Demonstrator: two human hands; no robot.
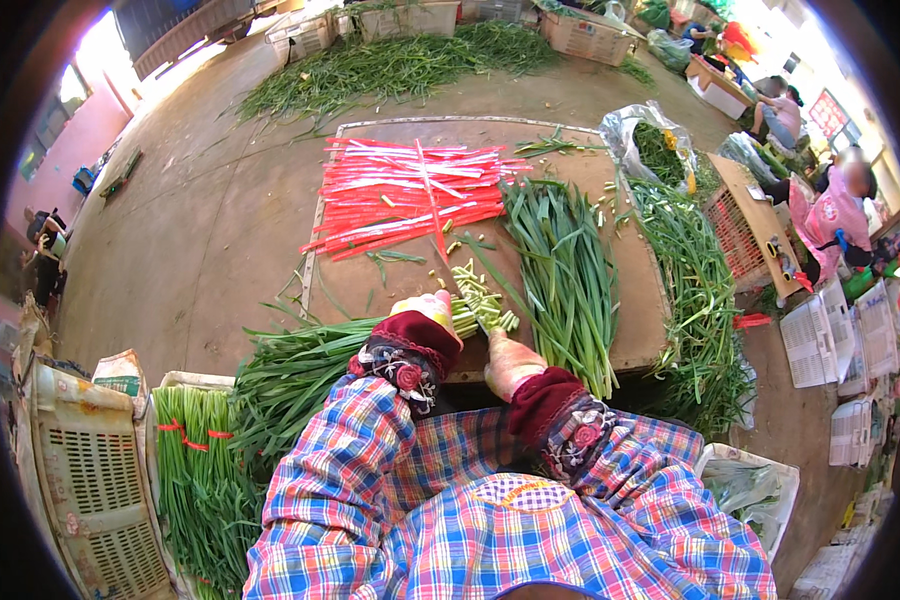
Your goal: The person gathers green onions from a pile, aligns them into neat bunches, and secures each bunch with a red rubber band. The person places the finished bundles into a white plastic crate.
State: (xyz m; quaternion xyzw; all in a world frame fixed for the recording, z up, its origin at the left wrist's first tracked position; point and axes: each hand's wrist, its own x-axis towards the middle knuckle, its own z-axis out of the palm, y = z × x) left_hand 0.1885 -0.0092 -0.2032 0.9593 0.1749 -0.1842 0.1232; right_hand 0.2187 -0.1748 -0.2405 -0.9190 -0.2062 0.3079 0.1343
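My left hand [429, 309], in a pale patterned glove, grips a bunch of garlic chives [307, 356]. The leaves spread left past the table edge, and the pale stem ends point right. In my right hand [511, 363] is a knife [456, 279], its handle mostly hidden by the fingers. Its narrow blade points away from me, across the stem ends. Short cut stem pieces [487, 301] lie beside the blade. Right of the knife, a second pile of garlic chives [566, 274] rests on the board-topped table [641, 322]. Red plastic strips [412, 191] cover the table's far left part.
Tied chive bundles [195, 442] stand in a crate at my left, beside an upright plastic crate [94, 457]. Loose leaves [686, 277] hang along the table's right edge. A lined white bin [754, 487] stands near my right side. Several people sit at the far right.
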